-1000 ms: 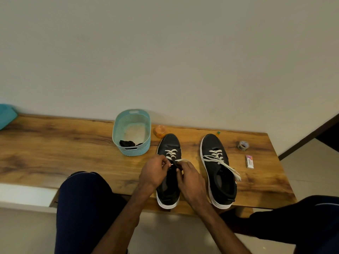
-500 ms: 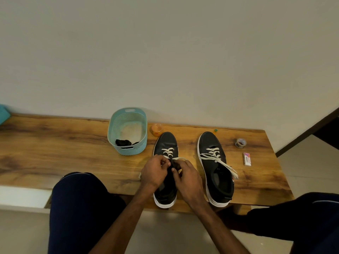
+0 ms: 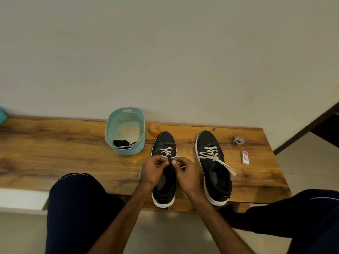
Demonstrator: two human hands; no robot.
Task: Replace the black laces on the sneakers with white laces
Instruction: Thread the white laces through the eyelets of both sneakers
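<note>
Two black sneakers with white soles stand side by side on the wooden bench (image 3: 55, 143). The left sneaker (image 3: 164, 142) has a white lace (image 3: 166, 152) crossed through its front eyelets. My left hand (image 3: 153, 170) and my right hand (image 3: 186, 174) hover over its tongue, each pinching an end of that white lace. The right sneaker (image 3: 209, 142) carries its own white lace (image 3: 215, 158), with loose ends trailing off its right side. A bundle of black laces (image 3: 121, 143) lies inside the teal basket (image 3: 125, 152).
A small orange jar (image 3: 154, 129) sits behind the left sneaker. At the bench's right end are a tape roll (image 3: 238, 141) and a small white eraser box (image 3: 245, 157). My knees (image 3: 77, 198) flank the bench's front edge. A wall rises directly behind the bench.
Both hands stay on the left sneaker's lace, fingers shifting slightly at the eyelets. The camera view has drifted a little; the shoes and basket have not moved.
</note>
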